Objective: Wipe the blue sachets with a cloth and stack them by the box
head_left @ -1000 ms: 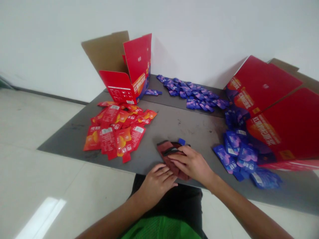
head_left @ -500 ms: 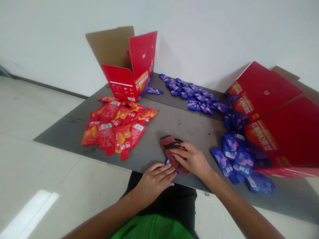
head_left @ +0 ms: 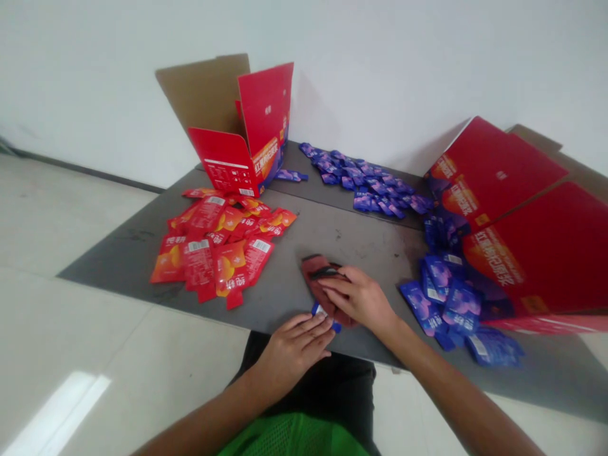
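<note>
A dark red fabric pouch (head_left: pixel 319 275) with a black zipper lies on the grey mat (head_left: pixel 304 234) close to its near edge. My right hand (head_left: pixel 360 297) lies over the pouch's right side and grips it, fingers pointing left. My left hand (head_left: pixel 294 345) reaches up to the pouch's near end, fingers together. A blue sachet (head_left: pixel 321 311) pokes out between those fingertips and the pouch; the thumb is hidden underneath.
Several red-orange sachets (head_left: pixel 213 244) lie spread at the left, in front of an open red carton (head_left: pixel 240 152). Blue sachets lie in a back row (head_left: pixel 370 183) and a right heap (head_left: pixel 451 294). Flattened red cartons (head_left: pixel 522 234) lean at the right. Pale floor tiles surround the mat.
A blue sachet that stuck out at the pouch's far end one second ago is gone from there; a blue sachet now shows at the near end by my left fingertips. Both hands shifted slightly.
</note>
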The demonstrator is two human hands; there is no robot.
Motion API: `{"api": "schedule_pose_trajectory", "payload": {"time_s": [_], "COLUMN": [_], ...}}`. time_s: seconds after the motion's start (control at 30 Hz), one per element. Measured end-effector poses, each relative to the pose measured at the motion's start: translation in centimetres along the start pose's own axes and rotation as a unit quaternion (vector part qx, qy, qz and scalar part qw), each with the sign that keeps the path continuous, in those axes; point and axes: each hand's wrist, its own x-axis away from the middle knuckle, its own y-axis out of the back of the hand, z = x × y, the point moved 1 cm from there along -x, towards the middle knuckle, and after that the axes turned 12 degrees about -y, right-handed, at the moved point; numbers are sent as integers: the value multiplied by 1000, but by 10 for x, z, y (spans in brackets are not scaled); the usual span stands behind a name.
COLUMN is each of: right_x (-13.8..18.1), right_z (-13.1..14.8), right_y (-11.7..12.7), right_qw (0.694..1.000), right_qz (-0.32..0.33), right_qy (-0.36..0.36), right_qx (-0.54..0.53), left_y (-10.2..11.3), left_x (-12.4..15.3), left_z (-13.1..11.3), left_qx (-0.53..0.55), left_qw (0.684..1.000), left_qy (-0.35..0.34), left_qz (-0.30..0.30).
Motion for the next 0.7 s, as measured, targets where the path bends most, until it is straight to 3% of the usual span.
{"api": "schedule_pose_trajectory", "payload": {"time_s": [0.1, 0.2, 0.33, 0.43, 0.57, 0.7], "right_x": [-27, -21, 16, 11, -26, -12], "right_z": [-27, -13, 26, 13, -25, -2], "right_y": [9, 24, 14, 0, 10, 27], "right_qw": [995, 994, 999, 1000, 995, 995], "right_qz": [-51, -90, -21, 13, -35, -86], "right_qy": [-53, -44, 31, 12, -69, -39], "right_qx": [69, 51, -6, -19, 63, 36], "left_y": [1, 0, -1, 0, 0, -1], "left_x": [0, 1, 1, 0, 1, 2], "left_z": [0, 0, -1, 0, 1, -1], "left_qx": [-14, -13, 14, 10, -12, -8], "left_qw": [1000, 1000, 1000, 1000, 1000, 1000], "left_qy": [-12, -11, 13, 9, -8, -2], "left_qz": [-6, -13, -16, -15, -13, -14]}}
